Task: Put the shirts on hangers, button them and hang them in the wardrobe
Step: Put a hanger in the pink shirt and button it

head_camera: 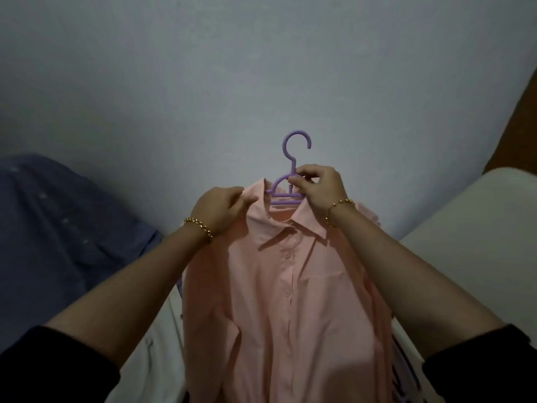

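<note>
Pink shirt [287,301], collared, seemingly buttoned, on purple hanger [292,158]

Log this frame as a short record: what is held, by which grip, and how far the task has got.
garment: pink button-front cloth shirt, held up before a pale wall
hanger: purple plastic hanger, inside the collar, hook free above
left grip: pinches the shirt's collar edge
right grip: holds the hanger's neck
buttons: placket lies together; fastening unclear
waiting: blue cloth shirt, lying at the left
stage: shirt on hanger, not yet hung; no wardrobe in view
</note>
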